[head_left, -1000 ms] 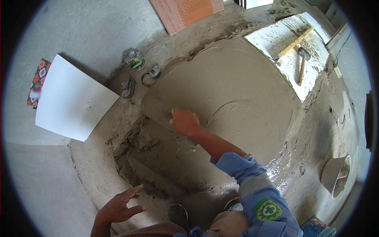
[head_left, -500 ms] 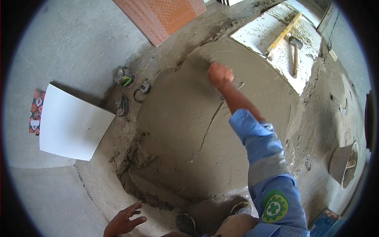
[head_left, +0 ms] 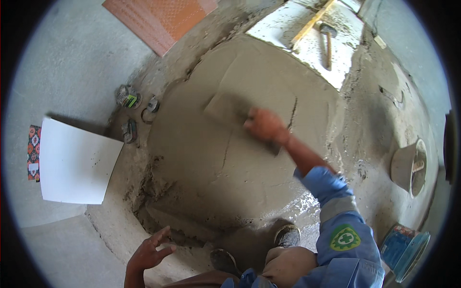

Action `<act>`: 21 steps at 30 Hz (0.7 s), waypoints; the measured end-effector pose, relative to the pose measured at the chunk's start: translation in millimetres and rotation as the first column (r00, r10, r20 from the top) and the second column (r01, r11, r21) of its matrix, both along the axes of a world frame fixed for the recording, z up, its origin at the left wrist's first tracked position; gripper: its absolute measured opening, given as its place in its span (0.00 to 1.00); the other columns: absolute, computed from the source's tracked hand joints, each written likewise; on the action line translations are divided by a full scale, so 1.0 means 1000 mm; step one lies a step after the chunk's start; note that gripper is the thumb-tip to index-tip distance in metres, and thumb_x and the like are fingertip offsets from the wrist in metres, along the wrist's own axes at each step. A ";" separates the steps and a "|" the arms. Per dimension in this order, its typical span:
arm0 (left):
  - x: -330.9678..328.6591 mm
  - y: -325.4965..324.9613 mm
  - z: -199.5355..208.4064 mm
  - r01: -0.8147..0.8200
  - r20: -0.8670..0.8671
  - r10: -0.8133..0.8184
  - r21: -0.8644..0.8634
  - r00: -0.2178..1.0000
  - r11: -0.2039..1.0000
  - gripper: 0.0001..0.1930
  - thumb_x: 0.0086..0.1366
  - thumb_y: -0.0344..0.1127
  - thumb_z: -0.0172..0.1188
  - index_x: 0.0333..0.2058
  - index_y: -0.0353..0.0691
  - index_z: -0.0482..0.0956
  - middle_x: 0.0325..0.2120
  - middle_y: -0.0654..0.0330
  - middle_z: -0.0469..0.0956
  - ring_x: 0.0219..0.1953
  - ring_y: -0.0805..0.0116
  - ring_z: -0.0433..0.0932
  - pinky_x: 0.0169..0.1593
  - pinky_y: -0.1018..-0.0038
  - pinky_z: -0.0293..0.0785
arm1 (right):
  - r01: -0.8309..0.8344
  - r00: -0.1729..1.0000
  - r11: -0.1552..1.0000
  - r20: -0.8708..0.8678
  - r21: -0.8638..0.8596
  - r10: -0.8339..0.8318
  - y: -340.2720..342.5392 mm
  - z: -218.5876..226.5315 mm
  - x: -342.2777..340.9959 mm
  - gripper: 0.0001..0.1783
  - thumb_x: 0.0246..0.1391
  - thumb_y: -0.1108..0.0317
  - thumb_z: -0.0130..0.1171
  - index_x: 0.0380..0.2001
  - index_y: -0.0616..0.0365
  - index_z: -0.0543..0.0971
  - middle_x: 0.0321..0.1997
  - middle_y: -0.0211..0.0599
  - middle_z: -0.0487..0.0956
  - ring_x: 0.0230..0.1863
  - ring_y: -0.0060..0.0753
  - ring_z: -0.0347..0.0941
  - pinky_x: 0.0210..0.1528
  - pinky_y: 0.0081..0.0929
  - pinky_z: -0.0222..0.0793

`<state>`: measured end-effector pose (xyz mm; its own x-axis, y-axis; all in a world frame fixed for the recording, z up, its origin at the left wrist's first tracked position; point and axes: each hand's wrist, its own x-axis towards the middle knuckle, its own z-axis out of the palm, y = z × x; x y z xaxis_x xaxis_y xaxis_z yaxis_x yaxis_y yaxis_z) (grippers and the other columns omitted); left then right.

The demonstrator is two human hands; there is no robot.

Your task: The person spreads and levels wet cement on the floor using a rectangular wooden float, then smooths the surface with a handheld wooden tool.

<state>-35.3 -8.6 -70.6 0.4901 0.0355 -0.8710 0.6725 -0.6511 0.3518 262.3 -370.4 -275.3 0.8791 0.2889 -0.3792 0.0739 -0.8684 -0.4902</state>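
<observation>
My right hand (head_left: 265,126) is stretched out over a wide bed of wet grey mortar (head_left: 225,182) and grips a flat trowel (head_left: 229,109), which is smeared with mortar and lies flat on the surface. A blue sleeve with a green badge covers that arm. My left hand (head_left: 149,250) hovers with spread fingers above the near edge of the mortar, holding nothing. Both of my mortar-caked shoes (head_left: 287,235) stand at the near rim of the bed.
A white tile (head_left: 77,165) lies at the left, an orange tile (head_left: 158,19) at the top. Small tools, including a tape measure (head_left: 127,96), sit beside the mortar. A hammer (head_left: 328,41) and wooden straightedge (head_left: 312,21) rest on a laid tile. A grey bucket (head_left: 408,165) and blue bucket (head_left: 403,245) stand right.
My right hand swept the trowel from the near left of the bed out to the far side, then drew it back toward the middle. My left hand stayed low and open.
</observation>
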 end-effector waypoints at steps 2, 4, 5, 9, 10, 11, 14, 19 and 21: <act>0.012 -0.007 -0.008 0.023 0.051 -0.023 0.001 0.998 1.000 0.45 0.62 0.51 0.68 0.69 0.34 0.57 0.63 0.41 0.68 0.63 0.49 0.72 0.64 0.60 0.67 | -0.046 0.998 0.997 -0.028 0.067 0.048 0.015 0.005 -0.063 0.22 0.58 0.55 0.59 0.51 0.56 0.77 0.49 0.53 0.81 0.54 0.55 0.77 0.57 0.54 0.71; 0.016 -0.010 -0.014 0.066 0.085 -0.064 -0.026 0.994 0.997 0.45 0.62 0.51 0.68 0.69 0.34 0.58 0.63 0.41 0.68 0.64 0.49 0.71 0.64 0.61 0.67 | -0.128 0.982 0.986 -0.127 0.106 0.141 0.026 0.013 -0.108 0.21 0.59 0.56 0.58 0.50 0.58 0.76 0.42 0.54 0.83 0.49 0.58 0.80 0.52 0.57 0.73; 0.017 -0.012 -0.015 0.088 0.111 -0.082 -0.043 0.990 0.995 0.45 0.62 0.51 0.68 0.69 0.34 0.58 0.63 0.41 0.68 0.64 0.49 0.71 0.65 0.61 0.67 | -0.108 0.986 0.990 -0.121 0.092 0.119 0.027 0.015 -0.125 0.21 0.59 0.56 0.58 0.50 0.58 0.76 0.42 0.54 0.83 0.49 0.58 0.80 0.52 0.57 0.73; 0.012 -0.015 -0.013 0.130 0.165 -0.106 -0.141 0.981 0.981 0.45 0.62 0.50 0.68 0.69 0.34 0.58 0.63 0.41 0.68 0.63 0.50 0.72 0.64 0.61 0.67 | -0.120 0.993 0.993 -0.016 0.014 0.120 0.012 0.016 -0.146 0.19 0.61 0.57 0.56 0.48 0.59 0.73 0.37 0.55 0.83 0.42 0.60 0.81 0.46 0.57 0.75; 0.013 -0.018 -0.008 0.135 0.185 -0.105 -0.157 0.977 0.978 0.44 0.62 0.50 0.68 0.69 0.34 0.58 0.63 0.41 0.68 0.63 0.50 0.72 0.64 0.61 0.67 | -0.008 1.000 1.000 0.030 -0.016 0.009 -0.002 0.010 -0.139 0.19 0.61 0.57 0.56 0.48 0.59 0.73 0.36 0.54 0.83 0.41 0.60 0.81 0.45 0.56 0.76; 0.014 -0.020 -0.005 0.138 0.204 -0.102 -0.174 0.974 0.975 0.44 0.62 0.49 0.68 0.69 0.33 0.58 0.63 0.41 0.68 0.62 0.51 0.72 0.64 0.61 0.67 | 0.103 0.992 0.994 0.078 -0.039 -0.100 -0.018 0.004 -0.131 0.19 0.61 0.56 0.56 0.48 0.58 0.73 0.36 0.53 0.83 0.40 0.60 0.81 0.44 0.55 0.77; 0.007 -0.016 0.002 0.154 0.202 -0.124 -0.143 0.972 0.978 0.44 0.62 0.49 0.68 0.69 0.33 0.58 0.63 0.41 0.69 0.62 0.51 0.73 0.64 0.61 0.68 | 0.346 0.925 0.926 0.218 -0.150 -0.311 -0.069 -0.004 -0.113 0.22 0.61 0.52 0.55 0.48 0.57 0.74 0.36 0.53 0.83 0.39 0.58 0.82 0.42 0.51 0.78; -0.009 -0.003 0.007 0.141 0.211 -0.104 -0.170 0.972 0.975 0.44 0.62 0.47 0.69 0.69 0.33 0.58 0.63 0.41 0.68 0.62 0.52 0.72 0.63 0.62 0.69 | 0.704 0.708 0.685 0.256 -0.186 -0.658 -0.161 0.003 -0.131 0.25 0.59 0.51 0.54 0.50 0.59 0.77 0.45 0.55 0.83 0.48 0.58 0.81 0.52 0.49 0.76; -0.014 0.000 0.008 0.128 0.218 -0.086 -0.187 0.972 0.974 0.44 0.62 0.46 0.69 0.69 0.33 0.58 0.63 0.41 0.68 0.62 0.52 0.72 0.62 0.62 0.69 | 0.807 0.589 0.571 0.282 -0.154 -0.757 -0.201 -0.002 -0.147 0.25 0.57 0.50 0.56 0.47 0.61 0.79 0.46 0.57 0.82 0.50 0.59 0.79 0.55 0.49 0.74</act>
